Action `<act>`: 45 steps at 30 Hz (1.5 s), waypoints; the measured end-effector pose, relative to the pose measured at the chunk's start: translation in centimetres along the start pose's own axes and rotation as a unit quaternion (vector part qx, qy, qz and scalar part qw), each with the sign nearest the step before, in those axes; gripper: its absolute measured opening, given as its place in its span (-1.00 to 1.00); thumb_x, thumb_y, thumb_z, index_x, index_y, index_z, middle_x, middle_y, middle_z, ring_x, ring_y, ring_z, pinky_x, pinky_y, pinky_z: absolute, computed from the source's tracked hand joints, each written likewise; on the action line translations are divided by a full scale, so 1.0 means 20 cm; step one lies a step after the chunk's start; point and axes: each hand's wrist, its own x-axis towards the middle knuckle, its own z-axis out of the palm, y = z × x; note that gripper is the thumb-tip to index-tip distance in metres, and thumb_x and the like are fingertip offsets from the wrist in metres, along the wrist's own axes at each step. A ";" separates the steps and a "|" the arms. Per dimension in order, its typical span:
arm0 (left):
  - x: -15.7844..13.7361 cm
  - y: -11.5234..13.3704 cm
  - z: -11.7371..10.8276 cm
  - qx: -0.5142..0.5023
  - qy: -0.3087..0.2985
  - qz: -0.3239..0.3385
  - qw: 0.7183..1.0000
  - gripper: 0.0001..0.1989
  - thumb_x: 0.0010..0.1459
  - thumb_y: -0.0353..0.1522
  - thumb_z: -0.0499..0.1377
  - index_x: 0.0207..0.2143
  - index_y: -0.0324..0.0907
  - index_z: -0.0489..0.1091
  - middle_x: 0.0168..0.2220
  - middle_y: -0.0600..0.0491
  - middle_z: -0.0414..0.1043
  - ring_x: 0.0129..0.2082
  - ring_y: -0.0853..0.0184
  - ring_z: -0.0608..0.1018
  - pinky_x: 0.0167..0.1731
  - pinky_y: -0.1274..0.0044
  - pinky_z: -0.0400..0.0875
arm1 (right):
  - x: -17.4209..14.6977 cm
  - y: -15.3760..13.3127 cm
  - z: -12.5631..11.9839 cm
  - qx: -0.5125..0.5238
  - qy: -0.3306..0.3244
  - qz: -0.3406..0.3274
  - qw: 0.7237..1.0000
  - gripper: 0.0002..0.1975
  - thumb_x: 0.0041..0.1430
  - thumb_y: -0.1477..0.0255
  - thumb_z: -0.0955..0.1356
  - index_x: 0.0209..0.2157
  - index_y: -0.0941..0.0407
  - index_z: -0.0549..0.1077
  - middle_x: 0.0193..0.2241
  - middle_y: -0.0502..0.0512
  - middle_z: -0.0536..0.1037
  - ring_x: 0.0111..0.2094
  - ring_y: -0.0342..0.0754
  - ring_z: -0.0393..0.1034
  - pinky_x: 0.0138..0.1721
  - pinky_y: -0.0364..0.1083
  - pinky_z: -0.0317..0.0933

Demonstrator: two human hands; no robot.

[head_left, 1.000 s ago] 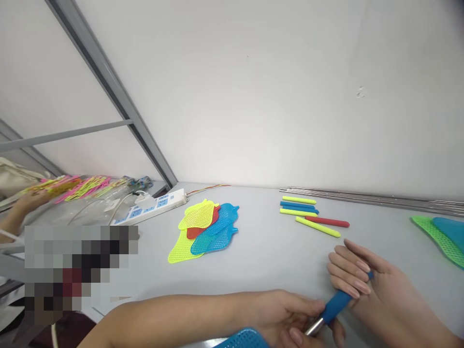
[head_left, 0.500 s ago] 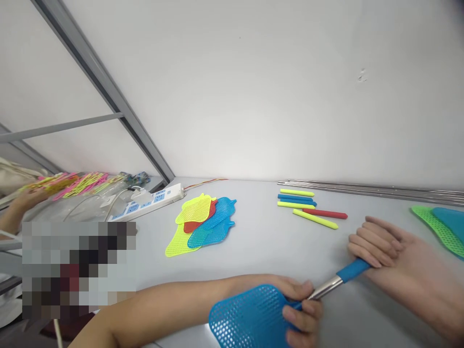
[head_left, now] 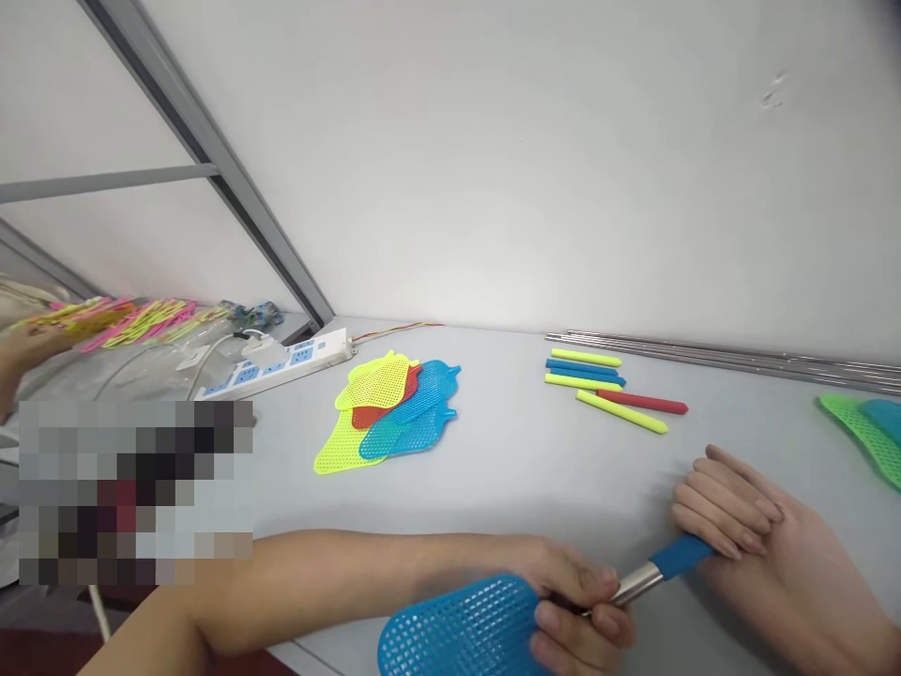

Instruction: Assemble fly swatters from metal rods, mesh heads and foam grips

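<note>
A blue fly swatter (head_left: pixel 461 634) with a perforated head lies across the front of the view. My left hand (head_left: pixel 581 601) pinches it at the neck, where the head meets a short silver metal rod. My right hand (head_left: pixel 736 512) is wrapped round the blue grip at the rod's other end. Behind my hands, loose grips in yellow, blue and red (head_left: pixel 648 403) lie on the grey table (head_left: pixel 507 488). A pile of loose swatter heads (head_left: pixel 401 413) in yellow, red and blue is left of them.
Thin metal rods (head_left: pixel 704 354) lie along the wall at the right. Green and blue swatter heads (head_left: pixel 855 422) are at the right edge. A white power strip (head_left: pixel 310 355) stands on the left. Beyond it, another person's hand (head_left: pixel 32 347) touches a pink and yellow pile (head_left: pixel 151 324).
The view has shifted slightly. Both hands keep their hold on the swatter, and the visible metal between them is shorter. The swatter head has moved a little to the left.
</note>
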 end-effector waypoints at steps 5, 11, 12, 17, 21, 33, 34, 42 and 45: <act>0.00 -0.01 0.01 0.054 0.006 0.007 0.998 -0.71 0.17 -0.34 -0.14 -0.57 -0.24 0.16 -0.77 0.18 -0.10 -0.76 0.46 -0.03 -0.70 0.57 -0.22 | -0.04 0.04 0.04 0.003 0.035 -0.018 0.999 -0.64 0.06 0.48 0.25 -0.75 0.08 0.08 -0.83 -0.12 0.09 -0.79 -0.24 -0.05 -0.79 -0.18 -0.03; 0.00 -0.02 0.01 0.072 -0.008 0.000 0.997 -0.69 0.17 -0.32 -0.13 -0.58 -0.25 0.17 -0.78 0.18 -0.09 -0.78 0.47 -0.03 -0.72 0.56 -0.22 | -0.07 0.07 0.07 -0.012 0.051 -0.036 0.998 -0.62 0.03 0.48 0.27 -0.77 0.09 0.07 -0.84 -0.13 0.05 -0.80 -0.25 -0.09 -0.80 -0.17 -0.10; 0.00 -0.02 0.01 0.072 -0.007 -0.002 0.997 -0.70 0.17 -0.32 -0.13 -0.58 -0.25 0.17 -0.78 0.18 -0.09 -0.77 0.47 -0.03 -0.72 0.56 -0.22 | -0.07 0.07 0.07 -0.010 0.053 -0.033 0.998 -0.63 0.03 0.49 0.27 -0.76 0.09 0.07 -0.83 -0.13 0.04 -0.80 -0.25 -0.09 -0.80 -0.17 -0.11; 0.01 -0.02 -0.01 0.039 -0.030 -0.004 0.999 -0.72 0.15 -0.29 -0.08 -0.56 -0.25 0.17 -0.78 0.19 -0.11 -0.76 0.48 -0.01 -0.71 0.58 -0.20 | -0.05 0.04 0.09 -0.009 0.041 -0.009 0.999 -0.64 0.04 0.51 0.25 -0.76 0.10 0.07 -0.82 -0.13 0.03 -0.79 -0.26 -0.11 -0.78 -0.18 -0.09; 0.02 -0.01 -0.03 0.015 -0.057 -0.005 0.998 -0.71 0.14 -0.29 -0.08 -0.56 -0.26 0.19 -0.79 0.19 -0.10 -0.75 0.48 0.04 -0.68 0.60 -0.10 | -0.04 0.01 0.11 -0.045 0.013 0.013 0.999 -0.64 0.05 0.49 0.24 -0.75 0.10 0.06 -0.80 -0.12 0.02 -0.76 -0.24 -0.10 -0.75 -0.18 -0.04; 0.00 0.05 -0.02 0.002 -0.047 0.121 0.992 -0.55 0.17 -0.18 -0.24 -0.45 -0.25 0.31 -0.76 0.19 0.04 -0.74 0.50 0.09 -0.46 0.54 0.07 | 0.05 -0.08 0.11 -0.080 -0.035 0.018 0.996 -0.67 0.09 0.54 0.19 -0.71 0.12 0.08 -0.77 -0.10 0.08 -0.71 -0.24 0.02 -0.62 -0.15 0.11; 0.00 0.05 -0.03 0.004 -0.051 0.130 0.990 -0.53 0.17 -0.16 -0.26 -0.43 -0.24 0.32 -0.76 0.19 0.03 -0.74 0.50 0.09 -0.46 0.53 0.07 | 0.05 -0.09 0.11 -0.083 -0.037 0.014 0.996 -0.67 0.09 0.54 0.19 -0.71 0.12 0.08 -0.77 -0.11 0.08 -0.71 -0.25 0.02 -0.62 -0.15 0.11; 0.01 0.05 0.00 0.004 -0.034 0.165 0.986 -0.44 0.15 -0.13 -0.31 -0.54 -0.27 0.33 -0.75 0.18 -0.02 -0.72 0.50 0.06 -0.47 0.52 0.05 | 0.04 -0.10 0.15 -0.155 -0.023 -0.037 0.987 -0.67 0.09 0.52 0.21 -0.70 0.13 0.06 -0.75 -0.12 0.04 -0.71 -0.27 -0.02 -0.65 -0.19 0.08; 0.00 0.05 0.02 0.020 -0.018 0.173 0.985 -0.44 0.16 -0.17 -0.30 -0.61 -0.27 0.31 -0.74 0.16 -0.03 -0.70 0.48 0.09 -0.46 0.51 0.05 | 0.03 -0.09 0.19 -0.236 -0.010 -0.073 0.969 -0.65 0.09 0.45 0.21 -0.71 0.14 0.05 -0.75 -0.11 0.02 -0.70 -0.25 -0.03 -0.64 -0.19 0.12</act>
